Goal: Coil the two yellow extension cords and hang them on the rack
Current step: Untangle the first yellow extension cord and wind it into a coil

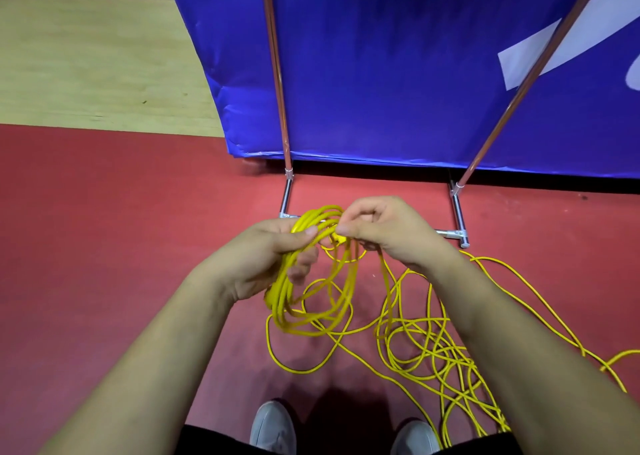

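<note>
My left hand (277, 257) grips a bundle of several loops of yellow extension cord (311, 316) that hangs down from its fist. My right hand (384, 229) pinches a strand of the same cord at the top of the coil, right beside my left thumb. Below my right forearm, loose yellow cord (433, 350) lies tangled on the red floor and trails off to the right edge. The metal rack (285, 191) stands just beyond my hands; its two chrome uprights rise toward the top of the view, and its base feet rest on the floor.
A blue padded panel (381, 73) with white markings stands directly behind the rack. Pale wooden flooring (97, 66) lies at the upper left. My two grey shoes (273, 427) show at the bottom, close to the tangled cord.
</note>
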